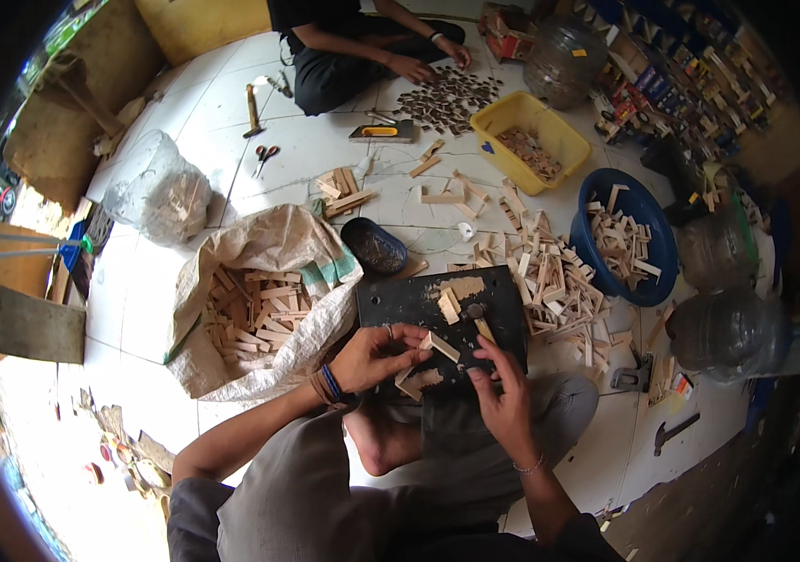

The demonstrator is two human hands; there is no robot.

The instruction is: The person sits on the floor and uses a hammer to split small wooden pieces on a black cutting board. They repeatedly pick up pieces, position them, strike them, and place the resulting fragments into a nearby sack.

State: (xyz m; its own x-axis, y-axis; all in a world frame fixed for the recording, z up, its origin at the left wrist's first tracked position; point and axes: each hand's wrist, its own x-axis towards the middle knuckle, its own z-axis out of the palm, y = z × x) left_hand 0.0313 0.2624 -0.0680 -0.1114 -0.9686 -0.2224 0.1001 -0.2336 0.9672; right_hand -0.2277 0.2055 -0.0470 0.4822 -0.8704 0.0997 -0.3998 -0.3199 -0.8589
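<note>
My left hand (374, 359) pinches a small pale wooden block (442, 347) between thumb and fingers, over a black board (395, 314) in front of me. Just right of the block, my right hand (505, 393) has thumb and fingertips drawn close together; whatever they hold is too small to make out. Beyond the hands, a hammer (484, 330) lies on the board beside another wooden piece (449, 305). A further wooden strip (408, 384) rests by the board's near edge, partly under my left hand.
Left stands a woven sack (325, 323) of wooden pieces; behind the board, a dark blue tub (400, 251). Loose wooden pieces (559, 290) heap at right beside a blue basin (670, 253) and yellow bin (564, 150). Another person (353, 56) sits opposite. A second hammer (674, 434) lies at right.
</note>
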